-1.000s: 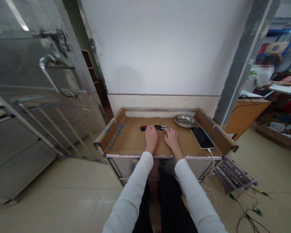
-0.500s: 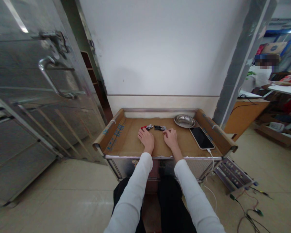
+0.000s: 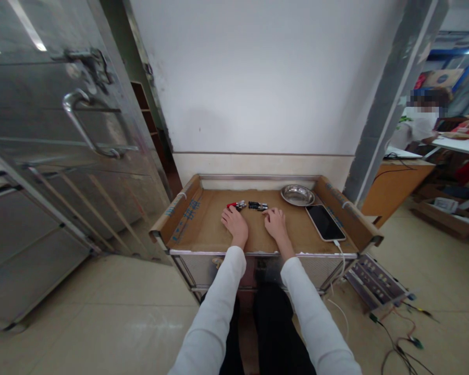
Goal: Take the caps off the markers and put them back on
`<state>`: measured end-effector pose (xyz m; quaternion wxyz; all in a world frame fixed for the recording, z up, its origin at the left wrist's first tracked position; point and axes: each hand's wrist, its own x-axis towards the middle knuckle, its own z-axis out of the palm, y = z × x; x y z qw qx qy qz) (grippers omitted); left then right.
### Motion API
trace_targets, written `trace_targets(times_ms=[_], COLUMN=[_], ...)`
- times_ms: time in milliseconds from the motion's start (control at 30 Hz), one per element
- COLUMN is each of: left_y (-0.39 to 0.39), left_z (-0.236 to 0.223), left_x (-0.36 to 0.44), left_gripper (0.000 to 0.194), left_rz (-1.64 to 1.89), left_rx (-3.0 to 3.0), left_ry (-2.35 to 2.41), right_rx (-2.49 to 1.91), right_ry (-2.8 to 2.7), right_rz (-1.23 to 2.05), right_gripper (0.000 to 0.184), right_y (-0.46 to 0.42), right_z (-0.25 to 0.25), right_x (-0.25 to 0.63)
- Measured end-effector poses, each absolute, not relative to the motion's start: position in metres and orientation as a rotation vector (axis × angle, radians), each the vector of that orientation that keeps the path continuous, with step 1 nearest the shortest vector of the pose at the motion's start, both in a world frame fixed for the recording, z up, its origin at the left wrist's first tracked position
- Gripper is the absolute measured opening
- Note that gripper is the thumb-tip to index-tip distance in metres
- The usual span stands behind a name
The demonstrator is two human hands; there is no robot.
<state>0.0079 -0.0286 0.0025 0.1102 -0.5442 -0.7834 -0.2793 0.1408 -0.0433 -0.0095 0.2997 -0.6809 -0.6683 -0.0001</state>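
On the brown cardboard lining lies a small group of red and black pieces with silvery metal ends [image 3: 236, 205]; they are too small to name for certain. Just to their right is a similar group of black pieces with metal ends [image 3: 257, 206]. My left hand [image 3: 235, 224] rests on the cardboard, fingers stretched out, tips close to the red and black group. My right hand [image 3: 275, 223] lies with fingers apart and slightly bent, its fingertips beside the black group. Neither hand appears to hold anything.
A round metal dish [image 3: 297, 195] stands at the back right of the cardboard-lined cart [image 3: 203, 229]. Nearer lies a phone [image 3: 325, 223] with a white cable [image 3: 342, 260] hanging over the edge. A metal device [image 3: 379, 284] with loose leads sits on the floor. Another person sits far right.
My left hand has drawn back very slightly towards me. The right hand and the small pieces look almost unchanged. My legs have shifted a little below the cart.
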Motion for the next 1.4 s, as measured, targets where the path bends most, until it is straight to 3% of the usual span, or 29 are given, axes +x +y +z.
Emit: trace_targets(times_ms=[200, 367, 533, 767, 967, 1400], left_y=[-0.027, -0.022, -0.019, -0.021, -0.018, -0.023], left_z=[0.008, 0.008, 0.005, 0.006, 0.003, 0.009], left_x=[0.006, 0.006, 0.006, 0.007, 0.009, 0.001], left_gripper=[0.032, 0.034, 0.024, 0.011, 0.021, 0.021], left_rz=[-0.908, -1.052, -1.295, -1.651, -1.918, -2.054], left_rx=[-1.608, -1.880, -2.135, -2.407, -2.406, -2.108], left_ry=[-2.332, -2.081, -1.849, -1.457, -1.372, -1.453], right_rx=[-1.825, -1.832, -1.793, -1.741, -1.738, -1.681], right_ry=[-1.775, -1.764, -1.808, -1.838, -1.845, -1.836], right_rz=[-0.032, -0.033, -0.030, 0.024, 0.002, 0.001], right_gripper=[0.033, 0.039, 0.044, 0.030, 0.024, 0.021], right_y=[-0.042, -0.043, -0.044, -0.038, -0.037, -0.038], right_z=[-0.011, -0.009, -0.009, -0.011, -0.012, -0.012], right_x=[0.141, 0.140, 0.139, 0.141, 0.142, 0.143])
